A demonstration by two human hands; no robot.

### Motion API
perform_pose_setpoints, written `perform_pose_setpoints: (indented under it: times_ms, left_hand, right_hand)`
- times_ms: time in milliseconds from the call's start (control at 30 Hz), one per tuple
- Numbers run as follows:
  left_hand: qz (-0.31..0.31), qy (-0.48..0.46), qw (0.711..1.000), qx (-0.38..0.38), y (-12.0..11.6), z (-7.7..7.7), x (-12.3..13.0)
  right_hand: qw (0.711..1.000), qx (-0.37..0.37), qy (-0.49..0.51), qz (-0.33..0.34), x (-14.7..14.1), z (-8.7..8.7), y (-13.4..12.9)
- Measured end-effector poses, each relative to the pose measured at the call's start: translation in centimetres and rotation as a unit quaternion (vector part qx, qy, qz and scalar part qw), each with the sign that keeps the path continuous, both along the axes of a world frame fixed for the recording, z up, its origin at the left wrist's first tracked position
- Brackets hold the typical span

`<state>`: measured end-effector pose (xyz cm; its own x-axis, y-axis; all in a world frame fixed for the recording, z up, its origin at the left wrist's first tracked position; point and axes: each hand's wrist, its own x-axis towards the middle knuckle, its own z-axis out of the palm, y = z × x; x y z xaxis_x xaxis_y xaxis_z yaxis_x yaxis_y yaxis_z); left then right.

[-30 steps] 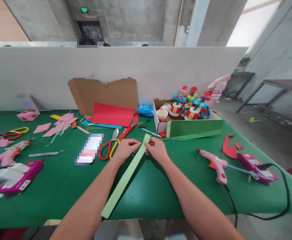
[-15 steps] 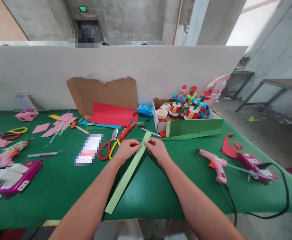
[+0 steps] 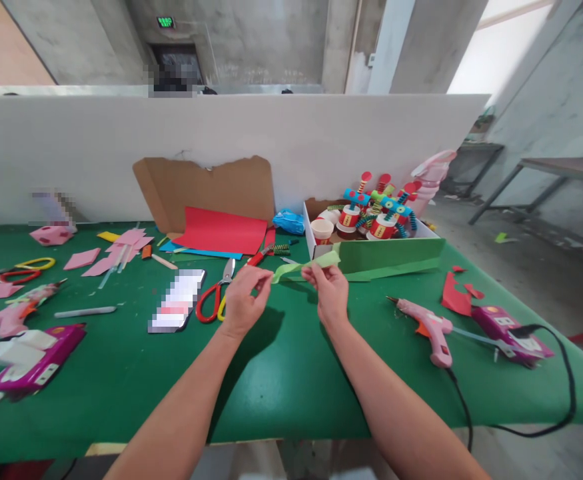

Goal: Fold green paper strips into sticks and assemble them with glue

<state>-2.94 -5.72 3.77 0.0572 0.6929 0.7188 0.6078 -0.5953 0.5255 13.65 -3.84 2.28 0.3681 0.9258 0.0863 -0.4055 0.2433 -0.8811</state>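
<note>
A light green paper strip (image 3: 291,269) is held up off the table, bent into a wave, between my two hands. My left hand (image 3: 246,297) pinches its left end, with thumb and fingers together. Closed on the strip's right part, my right hand (image 3: 327,283) has the wider portion of paper rising above its fingers. Red-handled scissors (image 3: 208,301) lie just left of my left hand. Behind the strip stands a white box (image 3: 315,250) with paper-cup figures (image 3: 382,225) in it, and a dark green sheet (image 3: 396,257) leans on its front.
A phone (image 3: 177,300), pink paper pieces (image 3: 121,252) and a purple power strip (image 3: 38,363) are on the left. Red paper (image 3: 231,230) lies before a cardboard flap (image 3: 211,190). On the right are a pink glue gun (image 3: 434,330), its black cable and another power strip (image 3: 511,333).
The strip has been lifted from its slanting position and now bends sideways between my hands. My left hand moved slightly left, my right hand slightly right.
</note>
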Motion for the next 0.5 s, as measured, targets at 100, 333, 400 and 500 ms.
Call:
perform_pose_setpoints:
  times_ms: [100, 333, 400, 500]
  left_hand:
    - [-0.067, -0.031, 0.996, -0.04, -0.1, -0.7, 1.0]
    - [-0.049, -0.066, 0.996, -0.047, 0.4, -1.5, 1.2]
    - [-0.044, -0.051, 0.997, -0.039, 0.5, -1.6, 1.3]
    - [-0.034, -0.029, 0.999, -0.024, 0.4, -1.7, 1.5]
  right_hand:
    - [0.997, -0.032, -0.024, 0.068, -1.1, -0.3, -0.6]
    - [0.99, -0.046, -0.051, 0.124, -2.2, -0.3, -1.5]
    - [0.99, -0.047, -0.055, 0.124, -2.3, -0.4, -1.6]
    - [0.989, -0.045, -0.067, 0.125, -2.3, -0.5, -1.7]
